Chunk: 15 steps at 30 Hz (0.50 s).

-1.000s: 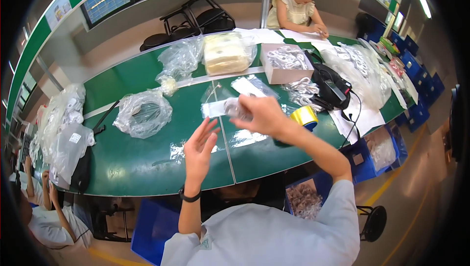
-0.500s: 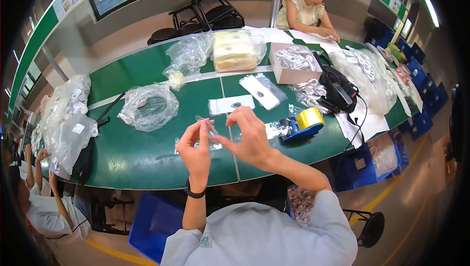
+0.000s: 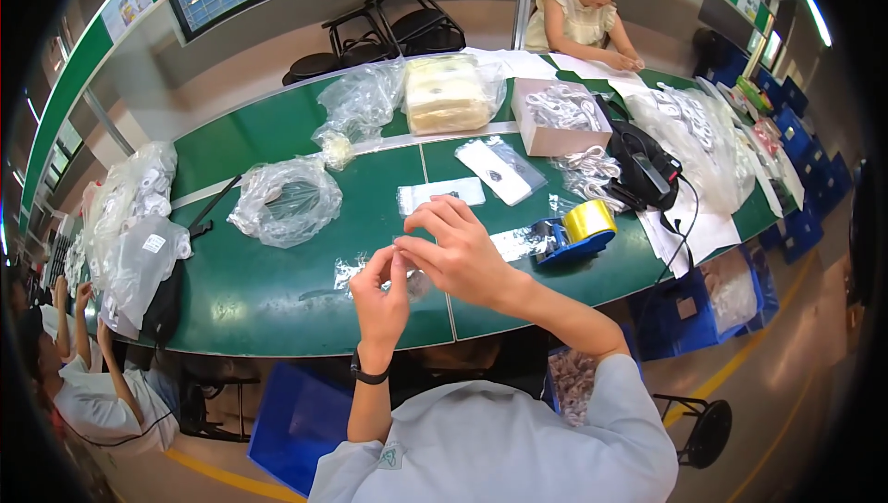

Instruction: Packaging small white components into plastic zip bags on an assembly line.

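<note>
Above the green table (image 3: 250, 304), my two hands meet with fingertips pinched together. My left hand (image 3: 377, 304) is closed, thumb against fingers. Over it, my right hand (image 3: 462, 253) also pinches, its fingers curled. Between them is a small clear plastic piece (image 3: 418, 283), mostly hidden by the fingers; its exact kind cannot be made out. A shiny clear film (image 3: 347, 272) lies on the table beside my left hand. Right of my right hand stands a blue tape dispenser (image 3: 575, 246) with a yellow roll. Flat clear packets with white inserts (image 3: 499, 174) lie beyond my hands.
A ring-shaped clear bag (image 3: 287, 202) lies left of centre. Farther back are a stack of yellowish packets (image 3: 444, 100) and a box of white cables (image 3: 560, 137). A black bag (image 3: 643, 161) sits at right. Co-workers sit at the far right and left edge.
My right hand has come down and left, so its fingertips now meet those of my left hand. The clear plastic piece, upright between the hands before, is now largely covered.
</note>
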Motion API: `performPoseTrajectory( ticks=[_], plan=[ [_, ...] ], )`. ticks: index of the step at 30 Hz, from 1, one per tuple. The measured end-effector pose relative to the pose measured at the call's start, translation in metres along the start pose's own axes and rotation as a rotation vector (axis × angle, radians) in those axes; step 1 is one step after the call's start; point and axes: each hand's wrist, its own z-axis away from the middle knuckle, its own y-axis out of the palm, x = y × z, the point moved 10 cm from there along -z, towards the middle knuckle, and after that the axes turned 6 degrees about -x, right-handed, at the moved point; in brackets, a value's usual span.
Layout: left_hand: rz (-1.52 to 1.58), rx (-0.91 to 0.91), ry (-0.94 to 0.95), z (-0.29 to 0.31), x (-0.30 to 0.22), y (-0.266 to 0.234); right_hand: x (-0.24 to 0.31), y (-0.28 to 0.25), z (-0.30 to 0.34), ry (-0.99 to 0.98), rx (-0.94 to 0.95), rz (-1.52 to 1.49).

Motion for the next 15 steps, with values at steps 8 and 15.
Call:
performPoseTrajectory(
  ticks=[8, 15],
  plan=[
    [-0.075, 0.102, -0.035, 0.008, 0.002, 0.009, 0.003, 0.015, 0.009, -0.160, 0.197, 0.065],
    [-0.099, 0.104, -0.062, 0.010, 0.007, 0.012, 0.006, 0.028, 0.018, -0.246, 0.232, 0.249]
  ],
)
